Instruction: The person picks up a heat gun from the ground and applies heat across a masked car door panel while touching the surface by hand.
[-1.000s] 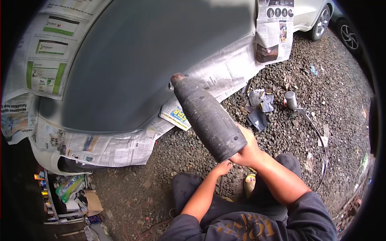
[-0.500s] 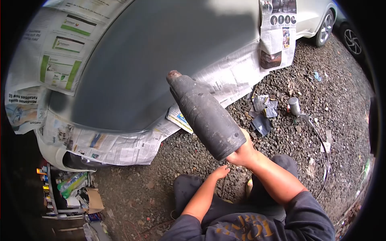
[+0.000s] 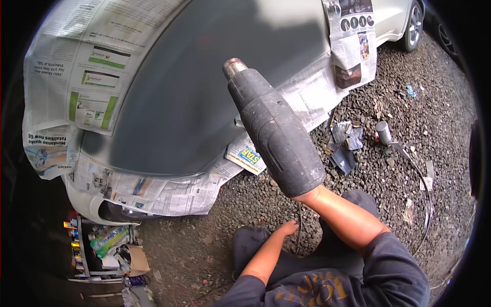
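Observation:
A dark grey heat gun (image 3: 279,135) with a rusty metal nozzle points up and left over the grey-coated car panel (image 3: 189,97). Its grip is in my right hand (image 3: 310,195), whose fingers are hidden behind the tool's body. A black cord (image 3: 299,225) hangs below the tool, between my knees. Beside this cord, my left hand (image 3: 290,228) is closed over my lap; what it holds, if anything, is too small to make out. Newspaper sheets (image 3: 153,192) are fixed around the panel's edges.
On the gravel (image 3: 255,204) at right lie dark crumpled sheets (image 3: 344,159) and a spray gun with a metal cup (image 3: 382,133) and hose. A rack of supplies (image 3: 84,245) stands lower left. Another car's wheel (image 3: 414,28) is at upper right.
The heat gun has swung upward and its body now covers more of my right hand. My left hand sits slightly lower and closer to the cord. The view has shifted left.

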Demonstrator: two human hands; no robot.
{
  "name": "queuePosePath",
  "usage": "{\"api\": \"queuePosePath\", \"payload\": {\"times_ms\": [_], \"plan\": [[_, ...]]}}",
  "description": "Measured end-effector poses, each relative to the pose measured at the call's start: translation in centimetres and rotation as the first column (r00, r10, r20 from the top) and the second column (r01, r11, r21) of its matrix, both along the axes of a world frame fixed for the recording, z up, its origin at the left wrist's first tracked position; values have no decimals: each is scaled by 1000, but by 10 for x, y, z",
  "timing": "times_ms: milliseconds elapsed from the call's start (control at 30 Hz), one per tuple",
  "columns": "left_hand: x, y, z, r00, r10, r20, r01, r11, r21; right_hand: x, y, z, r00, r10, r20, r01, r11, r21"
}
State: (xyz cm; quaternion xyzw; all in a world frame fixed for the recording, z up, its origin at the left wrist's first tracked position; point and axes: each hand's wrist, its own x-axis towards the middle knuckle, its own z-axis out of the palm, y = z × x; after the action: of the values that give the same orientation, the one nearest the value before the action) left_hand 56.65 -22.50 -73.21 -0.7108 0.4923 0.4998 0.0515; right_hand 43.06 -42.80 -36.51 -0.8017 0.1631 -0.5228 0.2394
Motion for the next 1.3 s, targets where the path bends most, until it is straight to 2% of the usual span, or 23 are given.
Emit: {"api": "queuePosePath", "payload": {"times_ms": [33,100,167,233,533,633,833,933,967,1033,1133,1267,1300], "plan": [[0,0,-1,1000,-18,-1,18,1000,19,-1,0,-6,989,-43,-143,33,997,-75],[-2,-3,-1,999,-33,7,32,999,23,-1,1,-12,988,22,-150,-11,997,74],[-5,-4,-1,999,-41,6,41,999,17,-3,2,-10,990,-31,-140,37,998,46],[-5,-4,-5,999,-46,-2,46,999,4,-8,2,4,976,-197,-93,182,971,-154],[-6,-9,-17,994,-105,14,104,993,55,-19,1,15,986,-150,67,151,988,-13],[-8,-13,-6,996,-88,-7,89,992,89,-19,1,11,988,-108,106,94,987,127],[-12,-11,0,998,-62,13,62,997,38,-16,0,8,980,-56,192,35,993,111],[-12,-14,-4,998,-70,6,69,993,100,-14,1,13,963,-42,268,-2,987,159],[-11,-14,-5,998,-68,2,67,993,98,-12,2,14,946,-20,322,-55,973,223],[-11,-14,-8,998,-65,-8,65,993,96,-9,5,17,903,7,430,-167,927,337],[-12,-14,-16,997,-78,16,77,994,73,-11,11,26,844,-27,536,-314,785,534],[-17,-18,-7,997,-66,38,64,997,52,-16,9,28,734,-68,675,-496,626,602],[-16,-21,-7,997,-77,27,76,995,65,-18,8,32,718,-101,689,-489,630,603]]}}
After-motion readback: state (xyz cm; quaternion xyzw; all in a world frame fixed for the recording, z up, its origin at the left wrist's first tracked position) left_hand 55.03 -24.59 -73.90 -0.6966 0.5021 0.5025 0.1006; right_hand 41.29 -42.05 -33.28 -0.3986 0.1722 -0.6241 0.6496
